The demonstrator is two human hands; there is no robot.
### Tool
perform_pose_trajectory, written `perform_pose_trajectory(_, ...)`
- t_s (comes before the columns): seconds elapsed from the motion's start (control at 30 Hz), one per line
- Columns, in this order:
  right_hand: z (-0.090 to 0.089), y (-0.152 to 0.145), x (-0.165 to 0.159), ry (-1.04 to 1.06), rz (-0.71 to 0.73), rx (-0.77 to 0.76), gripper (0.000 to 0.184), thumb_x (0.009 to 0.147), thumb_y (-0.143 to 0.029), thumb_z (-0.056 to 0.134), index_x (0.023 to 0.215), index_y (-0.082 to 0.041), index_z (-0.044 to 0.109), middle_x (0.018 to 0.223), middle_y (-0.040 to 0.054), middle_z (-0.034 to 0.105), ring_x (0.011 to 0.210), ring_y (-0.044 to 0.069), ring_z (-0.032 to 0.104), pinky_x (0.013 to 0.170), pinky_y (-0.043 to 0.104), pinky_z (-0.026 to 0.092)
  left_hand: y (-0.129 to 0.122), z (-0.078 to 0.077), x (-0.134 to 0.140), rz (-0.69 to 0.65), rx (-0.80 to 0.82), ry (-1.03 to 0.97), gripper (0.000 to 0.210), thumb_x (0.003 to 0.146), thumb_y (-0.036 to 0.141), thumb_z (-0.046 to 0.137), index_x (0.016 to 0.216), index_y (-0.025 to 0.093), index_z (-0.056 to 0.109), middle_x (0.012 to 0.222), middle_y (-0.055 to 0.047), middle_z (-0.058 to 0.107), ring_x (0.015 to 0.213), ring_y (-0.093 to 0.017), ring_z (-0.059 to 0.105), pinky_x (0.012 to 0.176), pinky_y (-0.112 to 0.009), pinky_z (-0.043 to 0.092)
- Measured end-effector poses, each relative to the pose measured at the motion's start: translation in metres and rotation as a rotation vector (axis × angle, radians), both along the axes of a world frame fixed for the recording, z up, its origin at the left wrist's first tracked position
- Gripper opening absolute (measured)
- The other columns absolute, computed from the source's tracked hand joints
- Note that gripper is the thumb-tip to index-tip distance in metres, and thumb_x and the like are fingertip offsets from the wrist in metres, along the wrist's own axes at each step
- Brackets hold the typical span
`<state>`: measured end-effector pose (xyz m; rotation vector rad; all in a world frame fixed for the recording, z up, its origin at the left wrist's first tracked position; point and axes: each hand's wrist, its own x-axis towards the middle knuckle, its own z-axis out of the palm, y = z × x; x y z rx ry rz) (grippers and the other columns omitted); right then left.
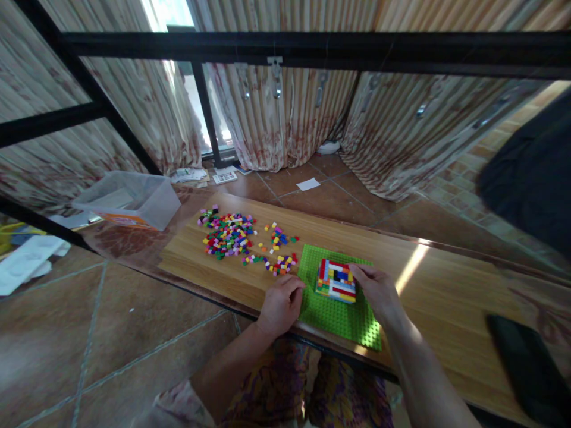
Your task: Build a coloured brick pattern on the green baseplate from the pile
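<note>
A green studded baseplate (pixel 328 321) lies on the wooden board in front of me. On it stands a low square block of stacked toy bricks (pixel 335 280) in red, white, yellow, blue and orange, with a small dark gap in its middle. My right hand (pixel 375 288) is at the far right corner of this block, its fingers pressed together there; whatever they pinch is hidden. My left hand (pixel 282 303) rests curled at the plate's left edge, close to the loose bricks (pixel 229 235). The inside of its closed fingers does not show.
The long wooden board (pixel 428 303) lies on a low table. A clear plastic box (pixel 151 202) stands at its left end, and a dark phone-like slab (pixel 526 362) lies at the right. Behind are a black metal frame (pixel 276 44) and curtains. A dark shape fills the upper right.
</note>
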<state>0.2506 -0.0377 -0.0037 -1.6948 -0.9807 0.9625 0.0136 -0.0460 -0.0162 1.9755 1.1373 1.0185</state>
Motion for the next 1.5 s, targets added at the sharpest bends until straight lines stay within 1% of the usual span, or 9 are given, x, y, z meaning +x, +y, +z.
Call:
perform_pose_trajectory(0.2,0.004,0.007,0.003,0.137,0.074,-0.02,0.053,0.056,-0.062,0.077,0.077,-0.014,0.076,0.068,0.0049,0.072,0.062,0.019,0.064,0.064,0.033,0.052,0.002,-0.002,0.0,0.012,0.014,0.023,0.017,0.089,0.013,0.049,0.087,0.02,0.064,0.09,-0.006,0.065,0.091,-0.019,0.061,0.083,-0.032,0.049)
perform_pose_trajectory(0.33,0.002,0.003,0.001,0.148,0.05,0.041,0.051,0.062,-0.065,0.073,0.078,-0.016,0.076,0.07,0.0059,0.073,0.067,0.021,0.067,0.067,0.034,0.054,0.001,-0.001,-0.004,-0.023,0.019,0.035,0.011,0.084,0.015,0.056,0.088,0.019,0.065,0.092,-0.006,0.064,0.091,-0.02,0.061,0.082,-0.033,0.05)
perform_pose_trajectory(0.47,-0.009,-0.007,-0.001,0.107,-0.11,0.141,0.054,0.065,-0.069,0.067,0.081,-0.018,0.076,0.079,0.0069,0.074,0.076,0.022,0.069,0.071,0.034,0.055,-0.002,0.0,-0.007,-0.05,0.033,0.041,0.012,0.08,0.015,0.06,0.09,0.019,0.066,0.095,-0.007,0.064,0.093,-0.02,0.061,0.083,-0.033,0.05)
perform_pose_trajectory(0.63,-0.024,-0.02,-0.001,0.018,-0.32,0.225,0.056,0.062,-0.067,0.07,0.084,-0.015,0.075,0.078,0.0071,0.074,0.076,0.023,0.068,0.069,0.033,0.053,-0.001,-0.004,-0.007,0.013,0.029,-0.023,0.017,0.08,0.007,0.055,0.087,0.018,0.065,0.095,-0.006,0.064,0.093,-0.018,0.062,0.084,-0.032,0.051)
perform_pose_trajectory(0.77,-0.03,-0.024,-0.001,-0.13,-0.289,0.238,0.051,0.069,-0.064,0.067,0.083,-0.015,0.076,0.079,0.0078,0.074,0.076,0.024,0.067,0.068,0.032,0.051,0.005,-0.004,-0.019,0.173,0.04,-0.057,0.023,0.082,0.003,0.051,0.091,0.019,0.066,0.094,-0.005,0.064,0.091,-0.017,0.062,0.083,-0.032,0.051)
perform_pose_trajectory(0.9,-0.03,-0.025,-0.001,-0.268,-0.236,0.209,0.05,0.075,-0.062,0.06,0.088,-0.017,0.077,0.086,0.0081,0.075,0.082,0.025,0.068,0.071,0.032,0.049,0.013,-0.003,-0.039,0.323,0.054,0.018,0.023,0.082,0.003,0.051,0.089,0.018,0.066,0.089,-0.004,0.062,0.086,-0.016,0.06,0.078,-0.03,0.051)
perform_pose_trajectory(1.0,-0.028,-0.025,-0.002,-0.319,-0.222,0.183,0.05,0.077,-0.061,0.057,0.089,-0.018,0.077,0.09,0.0082,0.075,0.085,0.026,0.068,0.074,0.033,0.048,0.018,-0.003,-0.044,0.29,0.098,0.108,0.022,0.082,0.004,0.053,0.088,0.019,0.068,0.093,-0.004,0.061,0.09,-0.017,0.06,0.081,-0.031,0.051)
perform_pose_trajectory(1.23,-0.021,-0.026,-0.006,-0.319,-0.232,0.169,0.047,0.077,-0.059,0.057,0.088,-0.018,0.077,0.089,0.0076,0.075,0.085,0.025,0.067,0.073,0.031,0.048,0.029,0.0,-0.031,0.209,0.136,0.312,0.024,0.082,0.008,0.057,0.097,0.022,0.069,0.103,-0.005,0.059,0.096,-0.02,0.057,0.088,-0.035,0.05)
perform_pose_trajectory(1.5,-0.02,-0.026,-0.009,-0.278,-0.234,0.212,0.047,0.077,-0.06,0.057,0.085,-0.018,0.076,0.086,0.0066,0.075,0.082,0.023,0.066,0.072,0.031,0.049,0.039,-0.004,-0.033,0.211,0.169,0.307,0.018,0.085,0.007,0.055,0.092,0.02,0.066,0.101,-0.005,0.06,0.095,-0.019,0.057,0.09,-0.036,0.05)
